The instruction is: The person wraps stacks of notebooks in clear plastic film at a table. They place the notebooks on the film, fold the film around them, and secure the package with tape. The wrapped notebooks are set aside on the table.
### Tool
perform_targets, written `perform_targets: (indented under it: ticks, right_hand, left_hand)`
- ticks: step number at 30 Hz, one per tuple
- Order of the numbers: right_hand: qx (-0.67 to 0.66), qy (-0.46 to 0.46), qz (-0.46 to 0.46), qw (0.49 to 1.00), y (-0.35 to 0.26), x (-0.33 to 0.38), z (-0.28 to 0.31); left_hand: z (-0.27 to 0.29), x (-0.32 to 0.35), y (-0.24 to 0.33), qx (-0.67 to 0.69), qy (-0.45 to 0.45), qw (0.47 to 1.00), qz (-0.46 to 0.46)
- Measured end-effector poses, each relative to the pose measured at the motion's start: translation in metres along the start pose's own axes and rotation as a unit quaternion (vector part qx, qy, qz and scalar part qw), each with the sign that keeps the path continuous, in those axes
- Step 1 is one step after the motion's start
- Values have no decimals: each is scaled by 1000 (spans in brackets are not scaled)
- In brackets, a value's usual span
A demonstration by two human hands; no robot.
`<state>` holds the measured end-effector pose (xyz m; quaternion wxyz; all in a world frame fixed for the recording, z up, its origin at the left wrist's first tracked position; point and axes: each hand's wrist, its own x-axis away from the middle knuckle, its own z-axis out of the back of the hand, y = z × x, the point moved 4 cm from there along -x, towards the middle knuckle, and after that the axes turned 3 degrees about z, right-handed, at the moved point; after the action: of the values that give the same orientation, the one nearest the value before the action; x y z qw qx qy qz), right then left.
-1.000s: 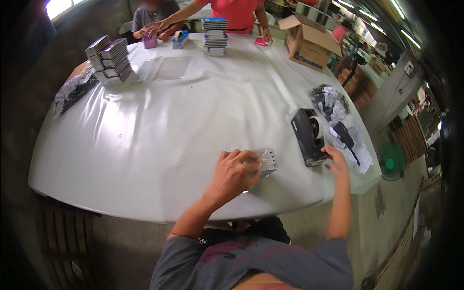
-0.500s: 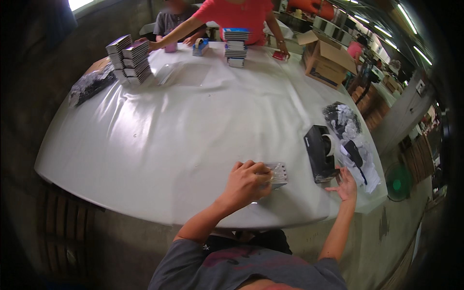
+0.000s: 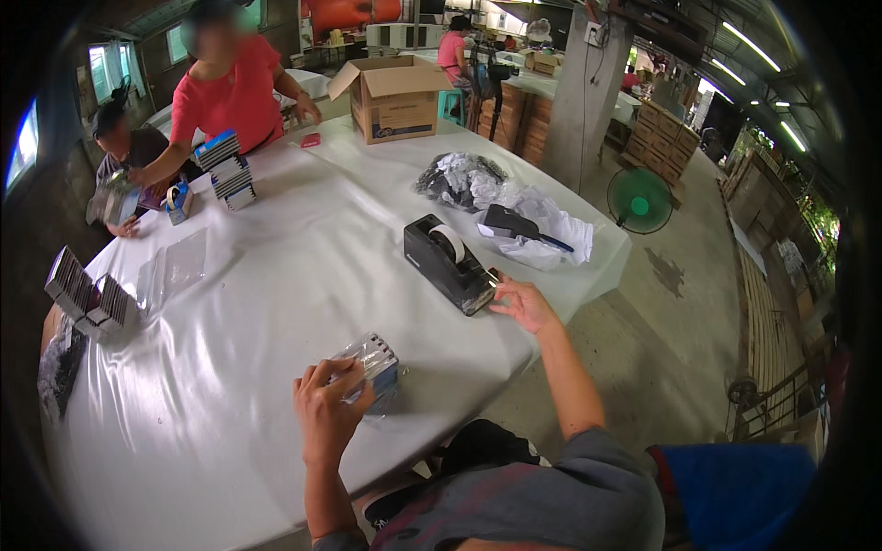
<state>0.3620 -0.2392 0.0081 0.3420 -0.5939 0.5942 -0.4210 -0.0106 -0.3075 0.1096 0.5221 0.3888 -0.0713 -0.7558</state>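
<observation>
A clear-plastic-wrapped pack of small flat items, blue along one side (image 3: 383,372), rests on the white-covered table near its front edge. My left hand (image 3: 331,397) is closed over the pack's left part, its fingers bent on the loose wrap. To the right and farther back stands a black tape dispenser (image 3: 434,275) with a roll of tape (image 3: 447,243) in it. My right hand (image 3: 522,305) is at the dispenser's near end, thumb and fingertips pinched around the tape end by the cutter. The tape strip itself is hardly visible.
Behind the dispenser lie a black handheld tool (image 3: 514,223) and crumpled plastic (image 3: 560,241). An open carton (image 3: 395,110) stands at the far edge. Stacked packs (image 3: 228,174) and more stacks (image 3: 110,308) are at left. Two people sit or stand across the table, one holding a wrapped pack.
My view has swung to the right. My right hand's spread fingers have closed at the dispenser's end. My left hand stays on the pack. Across the table, a person's arm has moved with a pack.
</observation>
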Motion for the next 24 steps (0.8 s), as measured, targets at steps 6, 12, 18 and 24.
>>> perform_targets:
  ticks: [6, 12, 18, 24]
  right_hand:
    - [-13, 0, 39, 999, 6, 8, -1]
    - [669, 188, 122, 709, 9, 28, 18]
    - [727, 250, 197, 608, -20, 60, 6]
    - [683, 226, 356, 596, -33, 65, -9]
  left_hand:
    - [0, 1, -1, 1, 0, 1000, 2]
    - [0, 1, 0, -1, 0, 1000, 3]
    - [1, 1, 2, 17, 4, 1000, 13]
    - [-2, 2, 0, -8, 4, 1000, -22]
